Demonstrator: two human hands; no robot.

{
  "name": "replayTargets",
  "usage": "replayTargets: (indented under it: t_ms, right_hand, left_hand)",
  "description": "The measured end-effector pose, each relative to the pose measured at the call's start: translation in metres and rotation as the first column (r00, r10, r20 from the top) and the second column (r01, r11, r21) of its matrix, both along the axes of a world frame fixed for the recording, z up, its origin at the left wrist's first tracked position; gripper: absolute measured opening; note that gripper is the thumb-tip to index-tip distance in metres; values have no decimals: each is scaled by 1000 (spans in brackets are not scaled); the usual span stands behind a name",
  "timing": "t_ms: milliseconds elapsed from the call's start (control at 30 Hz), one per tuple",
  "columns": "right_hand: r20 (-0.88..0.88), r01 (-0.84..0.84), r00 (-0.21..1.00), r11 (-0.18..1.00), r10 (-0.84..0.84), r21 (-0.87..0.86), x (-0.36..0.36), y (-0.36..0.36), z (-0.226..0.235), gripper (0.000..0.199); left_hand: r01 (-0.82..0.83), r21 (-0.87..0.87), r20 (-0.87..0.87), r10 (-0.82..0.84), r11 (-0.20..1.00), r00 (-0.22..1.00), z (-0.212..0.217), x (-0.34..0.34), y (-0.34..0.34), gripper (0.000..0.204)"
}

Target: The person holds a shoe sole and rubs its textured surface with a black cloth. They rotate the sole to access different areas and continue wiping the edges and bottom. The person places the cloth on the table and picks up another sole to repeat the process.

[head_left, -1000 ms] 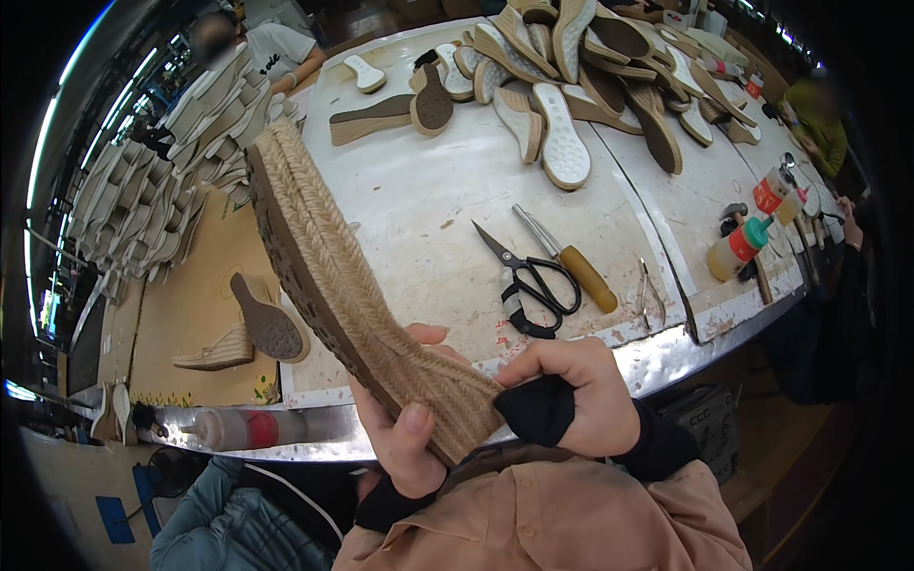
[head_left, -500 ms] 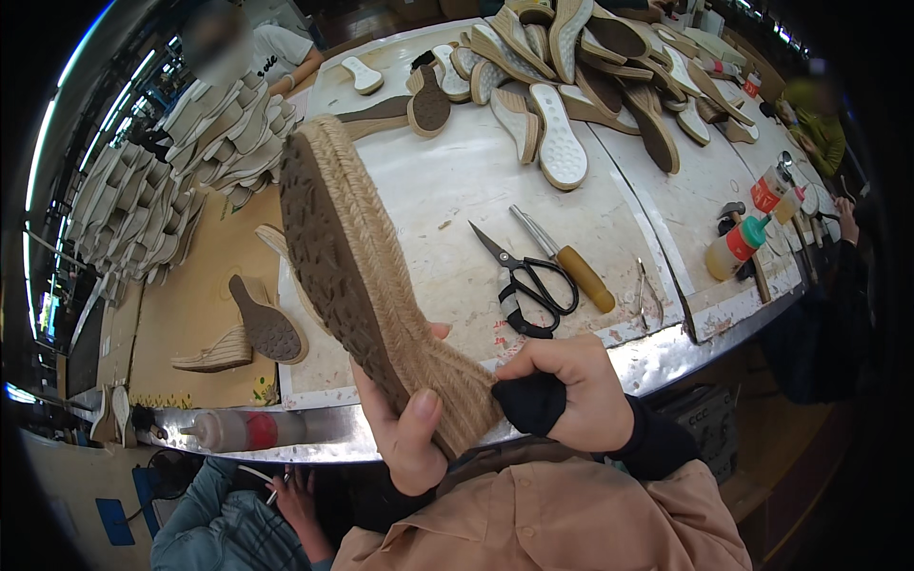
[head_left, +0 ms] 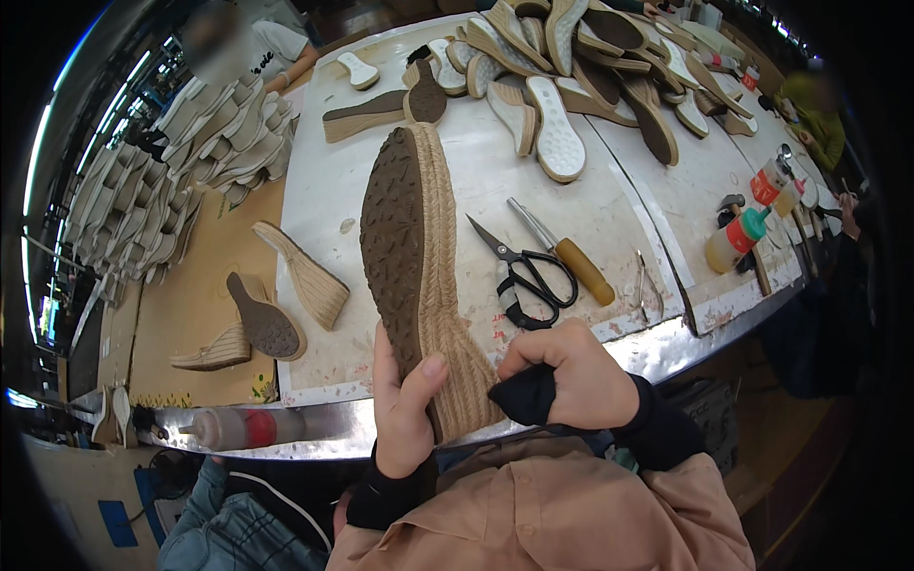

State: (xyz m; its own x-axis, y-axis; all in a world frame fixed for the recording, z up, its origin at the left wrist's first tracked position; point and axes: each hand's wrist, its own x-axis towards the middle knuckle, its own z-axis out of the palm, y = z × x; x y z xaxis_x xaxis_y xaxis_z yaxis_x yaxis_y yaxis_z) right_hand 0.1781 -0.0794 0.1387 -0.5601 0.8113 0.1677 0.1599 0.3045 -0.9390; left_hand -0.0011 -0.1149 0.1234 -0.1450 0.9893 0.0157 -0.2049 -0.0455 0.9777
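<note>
My left hand (head_left: 404, 411) is wrapped round the heel end of a wedge shoe sole (head_left: 440, 252), thumb on its side. The sole stands toe up, its brown treaded bottom facing left and its braided rope-covered side facing right. My right hand (head_left: 598, 379) is closed on a black cloth (head_left: 526, 394), which touches the back of the heel. Its fingertips are partly hidden. Just beyond my right hand lie black-handled scissors (head_left: 535, 282), blades apart, and beside them a metal-shafted tool with a yellow handle (head_left: 583, 270).
More wedge soles (head_left: 562, 124) are heaped at the far side. Loose soles (head_left: 307, 276) lie to the left, near stacked pale soles (head_left: 129, 214). A squeeze bottle (head_left: 243, 429) lies at the front edge; a green-capped bottle (head_left: 735, 243) stands right. Other people are around the table.
The held sole has turned more upright and its toe has swung right, uncovering a loose sole behind it. My right hand keeps the cloth at the heel. The person at lower left has shifted.
</note>
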Motion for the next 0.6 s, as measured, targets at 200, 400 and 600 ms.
replayTargets:
  t_ms: [200,400,600]
  right_hand:
    - [-23,26,999,999,-27,-34,0,-1,-4,7]
    - [3,9,1000,999,-9,41,0,1,-5,7]
    - [11,-23,1000,999,23,22,2,3,-8,9]
  left_hand:
    - [23,-25,16,-23,999,1000,3,0,3,57]
    - [23,-26,-15,-24,999,1000,-1,-1,6,55]
    - [62,-44,-12,-63,997,998,0,-1,8,53]
